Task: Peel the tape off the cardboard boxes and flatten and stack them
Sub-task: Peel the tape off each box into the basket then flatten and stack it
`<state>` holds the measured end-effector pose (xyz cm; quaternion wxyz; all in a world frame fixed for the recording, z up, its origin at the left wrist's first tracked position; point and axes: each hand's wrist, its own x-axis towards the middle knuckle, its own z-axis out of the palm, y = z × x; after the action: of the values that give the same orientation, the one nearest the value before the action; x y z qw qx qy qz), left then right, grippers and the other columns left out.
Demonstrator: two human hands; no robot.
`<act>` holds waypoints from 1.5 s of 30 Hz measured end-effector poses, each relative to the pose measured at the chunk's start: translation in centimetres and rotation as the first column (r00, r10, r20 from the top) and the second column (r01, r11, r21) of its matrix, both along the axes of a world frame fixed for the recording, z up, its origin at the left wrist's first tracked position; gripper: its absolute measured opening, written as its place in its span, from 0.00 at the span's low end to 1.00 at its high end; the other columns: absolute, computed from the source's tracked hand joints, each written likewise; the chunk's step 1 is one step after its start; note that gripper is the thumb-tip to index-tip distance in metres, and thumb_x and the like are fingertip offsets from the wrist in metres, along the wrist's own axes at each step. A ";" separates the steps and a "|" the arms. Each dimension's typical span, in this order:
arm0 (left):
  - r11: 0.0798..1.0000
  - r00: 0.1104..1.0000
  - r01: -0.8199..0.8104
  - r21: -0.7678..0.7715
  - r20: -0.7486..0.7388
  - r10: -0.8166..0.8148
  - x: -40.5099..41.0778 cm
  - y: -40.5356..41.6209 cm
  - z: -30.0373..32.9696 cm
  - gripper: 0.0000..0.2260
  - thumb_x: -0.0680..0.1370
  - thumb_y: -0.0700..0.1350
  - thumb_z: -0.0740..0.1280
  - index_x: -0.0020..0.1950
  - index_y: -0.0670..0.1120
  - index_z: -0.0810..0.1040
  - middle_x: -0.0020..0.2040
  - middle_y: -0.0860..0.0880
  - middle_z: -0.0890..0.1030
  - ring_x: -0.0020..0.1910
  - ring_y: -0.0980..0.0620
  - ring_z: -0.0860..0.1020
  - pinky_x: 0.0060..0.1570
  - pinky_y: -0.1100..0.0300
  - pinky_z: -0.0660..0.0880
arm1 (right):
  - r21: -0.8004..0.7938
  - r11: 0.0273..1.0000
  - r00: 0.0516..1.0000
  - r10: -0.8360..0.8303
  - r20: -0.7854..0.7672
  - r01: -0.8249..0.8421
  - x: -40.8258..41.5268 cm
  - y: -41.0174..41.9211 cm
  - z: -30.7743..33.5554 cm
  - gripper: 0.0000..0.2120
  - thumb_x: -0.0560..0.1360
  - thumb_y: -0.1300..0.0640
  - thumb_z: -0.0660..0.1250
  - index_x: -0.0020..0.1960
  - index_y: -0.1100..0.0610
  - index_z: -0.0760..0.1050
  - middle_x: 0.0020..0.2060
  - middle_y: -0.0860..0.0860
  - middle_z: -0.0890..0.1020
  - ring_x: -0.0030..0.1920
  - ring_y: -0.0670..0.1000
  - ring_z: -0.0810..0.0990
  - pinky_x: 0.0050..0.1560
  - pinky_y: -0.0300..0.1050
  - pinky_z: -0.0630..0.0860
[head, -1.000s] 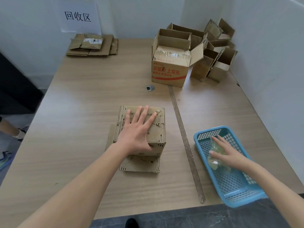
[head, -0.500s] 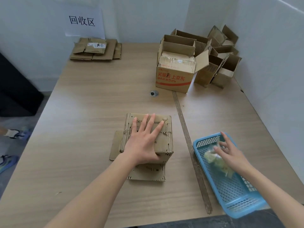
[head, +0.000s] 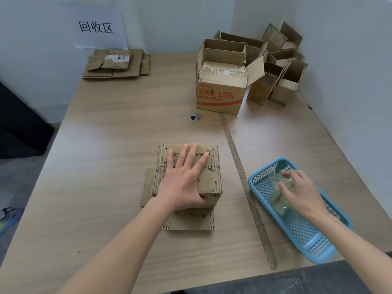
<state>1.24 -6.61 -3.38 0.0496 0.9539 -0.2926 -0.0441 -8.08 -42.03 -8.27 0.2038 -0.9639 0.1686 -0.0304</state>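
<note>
Two hands are at work near the front edge of the tabletop (head: 101, 158). Compared with a second ago, the left hand (head: 182, 183) has not shifted: it still lies flat, fingers straight and spread, pressing on the top of the small cardboard box (head: 209, 183), which stands on its splayed bottom flaps near the middle of the front edge. The right hand (head: 301, 194) has moved toward the far end of the blue basket (head: 305, 234), and its fingers, straighter before, now curl down onto the wad of peeled tape (head: 280, 200); it seems to grip the wad, though the contact under the fingers is partly hidden. The basket and box show in slightly different places in the frame, with nothing to show they themselves moved.

The blue basket sits at the front right corner, its near end reaching the tabletop's edge, and holds only that crumpled clear tape. Toward the back right corner, a larger box with red print (head: 220, 96) stands with its flaps up and another taped box (head: 222, 74) lying inside it. Behind and beside it are several open boxes (head: 282, 81), some tipped over. At the back left corner lies the stack of flattened boxes (head: 116, 64), under a paper sign (head: 97, 28) on the wall.
</note>
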 end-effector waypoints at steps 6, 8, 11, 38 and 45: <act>1.000 1.000 -0.007 0.017 0.005 0.007 0.0 0.0 -0.2 0.60 0.61 0.71 0.69 0.82 0.58 0.36 0.83 0.48 0.36 0.81 0.45 0.33 0.76 0.35 0.35 | 0.029 1.000 0.999 0.009 0.053 -0.011 -0.1 1.1 1.4 0.17 0.81 0.49 0.66 0.67 0.53 0.75 0.66 0.48 0.77 0.61 0.52 0.79 0.51 0.47 0.75; 1.000 1.000 -0.009 0.020 0.012 0.008 0.1 -0.1 -0.3 0.60 0.61 0.71 0.69 0.82 0.58 0.36 0.83 0.49 0.36 0.81 0.45 0.33 0.76 0.35 0.35 | 0.077 0.992 0.989 0.090 0.119 -0.100 0.2 3.1 2.5 0.17 0.81 0.48 0.65 0.68 0.52 0.75 0.66 0.46 0.77 0.63 0.47 0.78 0.55 0.46 0.76; 1.000 1.000 -0.011 0.005 0.024 0.011 0.0 -0.1 -0.3 0.59 0.61 0.71 0.69 0.82 0.57 0.38 0.83 0.48 0.37 0.81 0.46 0.34 0.76 0.35 0.35 | 0.168 0.924 0.929 0.309 0.202 -0.344 1.0 7.7 4.8 0.20 0.81 0.44 0.63 0.70 0.48 0.73 0.68 0.42 0.75 0.66 0.39 0.73 0.65 0.43 0.72; 0.834 0.817 -0.526 -0.168 -0.371 0.440 -0.8 3.4 5.0 0.51 0.68 0.60 0.78 0.81 0.48 0.52 0.79 0.50 0.54 0.66 0.40 0.72 0.62 0.49 0.75 | 0.314 0.895 0.946 0.321 0.038 -0.316 0.2 19.1 10.3 0.17 0.79 0.37 0.64 0.41 0.49 0.78 0.62 0.39 0.73 0.62 0.41 0.76 0.58 0.42 0.73; 0.750 0.809 -0.565 -0.344 -0.412 0.419 -1.0 3.4 4.1 0.46 0.71 0.52 0.71 0.82 0.57 0.47 0.81 0.53 0.47 0.70 0.41 0.70 0.61 0.50 0.73 | 0.226 0.974 0.976 0.080 -0.204 -0.032 4.4 23.2 10.7 0.58 0.64 0.32 0.72 0.79 0.41 0.36 0.70 0.49 0.61 0.64 0.55 0.74 0.49 0.46 0.71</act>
<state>0.26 -3.17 0.73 0.3245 0.9394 -0.0179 -0.1087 -3.66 -18.80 2.47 0.2916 -0.9373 0.1644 0.0973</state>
